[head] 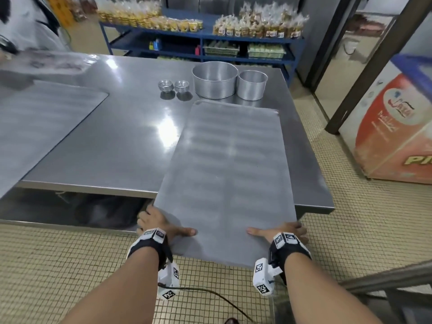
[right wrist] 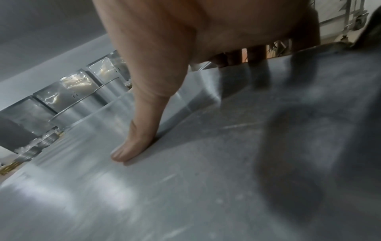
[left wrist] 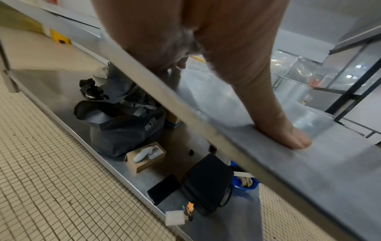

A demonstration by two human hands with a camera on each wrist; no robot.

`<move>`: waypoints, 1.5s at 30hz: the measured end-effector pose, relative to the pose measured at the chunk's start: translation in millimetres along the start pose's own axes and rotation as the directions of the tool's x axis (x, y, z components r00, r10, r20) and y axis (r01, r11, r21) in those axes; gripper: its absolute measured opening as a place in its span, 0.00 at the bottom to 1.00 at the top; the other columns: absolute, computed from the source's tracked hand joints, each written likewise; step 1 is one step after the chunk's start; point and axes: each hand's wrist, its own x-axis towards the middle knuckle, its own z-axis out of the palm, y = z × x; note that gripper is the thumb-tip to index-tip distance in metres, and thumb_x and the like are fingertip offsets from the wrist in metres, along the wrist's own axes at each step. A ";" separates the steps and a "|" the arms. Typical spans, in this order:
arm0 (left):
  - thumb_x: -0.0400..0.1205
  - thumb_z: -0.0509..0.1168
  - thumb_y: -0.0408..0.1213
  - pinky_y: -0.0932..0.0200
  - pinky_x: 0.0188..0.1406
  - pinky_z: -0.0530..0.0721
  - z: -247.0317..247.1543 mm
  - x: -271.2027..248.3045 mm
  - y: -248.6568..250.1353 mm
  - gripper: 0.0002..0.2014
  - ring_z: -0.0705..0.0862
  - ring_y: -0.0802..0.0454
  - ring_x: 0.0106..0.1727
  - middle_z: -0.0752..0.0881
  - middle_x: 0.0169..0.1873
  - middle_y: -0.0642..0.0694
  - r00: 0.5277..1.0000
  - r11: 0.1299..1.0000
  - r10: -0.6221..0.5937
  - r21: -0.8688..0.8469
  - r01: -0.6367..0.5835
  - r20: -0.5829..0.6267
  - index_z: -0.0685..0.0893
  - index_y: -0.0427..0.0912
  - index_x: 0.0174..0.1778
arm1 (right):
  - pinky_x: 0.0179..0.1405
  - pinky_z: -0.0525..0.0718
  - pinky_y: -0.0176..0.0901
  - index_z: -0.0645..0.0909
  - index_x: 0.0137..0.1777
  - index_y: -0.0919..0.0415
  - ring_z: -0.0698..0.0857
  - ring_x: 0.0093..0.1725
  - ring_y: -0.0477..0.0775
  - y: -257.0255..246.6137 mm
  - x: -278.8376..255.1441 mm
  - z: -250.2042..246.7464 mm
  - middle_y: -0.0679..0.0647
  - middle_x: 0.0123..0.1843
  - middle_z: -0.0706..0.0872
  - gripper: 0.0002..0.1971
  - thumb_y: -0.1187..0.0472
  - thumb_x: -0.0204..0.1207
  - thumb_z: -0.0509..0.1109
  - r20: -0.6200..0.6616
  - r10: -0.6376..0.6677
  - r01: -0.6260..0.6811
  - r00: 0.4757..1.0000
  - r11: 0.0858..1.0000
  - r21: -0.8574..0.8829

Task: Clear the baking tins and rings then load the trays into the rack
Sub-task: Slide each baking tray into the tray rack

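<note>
Tray point(head: 224, 174) held at its near corners, far part over the table point(head: 112, 141), near end overhanging the floor. Left grip point(head: 161, 226) clasping the near left corner, thumb point(left wrist: 288, 135) flat on top, fingers under. Right grip point(head: 284, 232) likewise at the near right corner, thumb point(right wrist: 132, 146) on top. Beyond the tray's far end: two tins point(head: 215, 79), two small stacks of rings point(head: 166, 86). Second tray point(head: 42, 127) at left.

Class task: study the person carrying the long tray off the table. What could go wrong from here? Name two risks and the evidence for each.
1. The tray is gripped only at its near end by the left hand and right hand; its far end may sag or scrape.
2. The large round tin and small round tin stand just beyond it; a forward shove might knock them.
</note>
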 end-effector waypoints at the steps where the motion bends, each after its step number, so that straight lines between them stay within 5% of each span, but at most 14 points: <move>1: 0.30 0.80 0.74 0.42 0.72 0.74 -4.5 3.3 -10.7 0.75 0.73 0.36 0.71 0.73 0.68 0.36 1.000 1.000 -0.013 -0.009 0.012 -0.011 0.65 0.35 0.71 | 0.77 0.66 0.72 0.46 0.85 0.66 0.59 0.83 0.68 -5.0 -8.0 6.1 0.60 0.84 0.56 0.89 0.28 0.23 0.86 0.004 -0.009 0.009 1.000 1.000 0.001; 7: 0.36 0.83 0.69 0.43 0.75 0.72 -40.7 21.8 -79.8 0.71 0.71 0.37 0.73 0.73 0.68 0.37 0.995 0.995 -0.091 -0.045 0.089 -0.041 0.64 0.36 0.70 | 0.77 0.70 0.65 0.48 0.83 0.67 0.61 0.82 0.68 -42.4 -61.6 47.0 0.62 0.82 0.58 0.89 0.27 0.21 0.85 0.026 -0.087 0.088 0.996 0.995 -0.046; 16: 0.37 0.86 0.66 0.34 0.79 0.68 -97.2 53.7 -194.4 0.80 0.64 0.32 0.81 0.65 0.79 0.31 0.975 0.959 -0.224 -0.176 0.221 0.002 0.55 0.35 0.81 | 0.71 0.75 0.63 0.55 0.79 0.67 0.70 0.74 0.66 -114.8 -133.4 123.3 0.60 0.75 0.66 0.87 0.26 0.15 0.82 0.109 -0.203 0.214 0.973 0.971 -0.108; 24: 0.30 0.80 0.73 0.38 0.74 0.76 -133.2 72.3 -285.4 0.79 0.72 0.35 0.75 0.72 0.72 0.35 0.936 0.922 -0.350 -0.193 0.335 -0.050 0.61 0.36 0.75 | 0.73 0.71 0.59 0.52 0.80 0.70 0.68 0.74 0.66 -173.2 -207.7 174.8 0.61 0.76 0.64 0.85 0.24 0.26 0.83 0.143 -0.301 0.328 0.943 0.911 -0.249; 35: 0.33 0.82 0.71 0.35 0.73 0.76 -182.4 102.4 -379.6 0.77 0.70 0.35 0.76 0.72 0.72 0.36 0.906 0.881 -0.422 -0.243 0.405 -0.018 0.62 0.40 0.77 | 0.70 0.72 0.63 0.55 0.81 0.68 0.69 0.72 0.65 -231.6 -286.4 241.4 0.61 0.74 0.66 0.84 0.23 0.24 0.81 0.145 -0.356 0.384 0.923 0.868 -0.314; 45: 0.24 0.74 0.78 0.40 0.66 0.83 -231.1 169.1 -429.0 0.78 0.78 0.37 0.69 0.80 0.65 0.39 0.914 0.900 -0.405 -0.186 0.394 -0.020 0.68 0.40 0.72 | 0.71 0.72 0.64 0.55 0.80 0.66 0.68 0.73 0.67 -298.4 -328.7 276.9 0.62 0.74 0.66 0.85 0.22 0.22 0.80 0.158 -0.358 0.391 0.920 0.863 -0.319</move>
